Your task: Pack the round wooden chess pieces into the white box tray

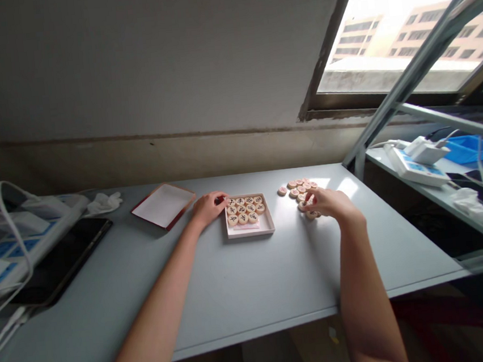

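A shallow white box [251,232] sits in the middle of the desk, with several black-marked xiangqi pieces [241,209] lying flat in rows inside it. Under the front row shows a pinkish slip [246,226]. My left hand [210,207] grips the upper left edge of this box with curled fingers. To the right, my right hand [327,202] is closed in a pinch on a piece at a loose cluster of xiangqi pieces [296,184], several with red marks. Its fingers hide part of the cluster.
The box lid [163,205] lies inside up on the left. Further left are a power strip [28,235] with white cables, a dark tablet-like device [69,257] and crumpled tissue [104,203]. A metal frame [361,161] stands at the desk's right end, beside another power strip [419,164].
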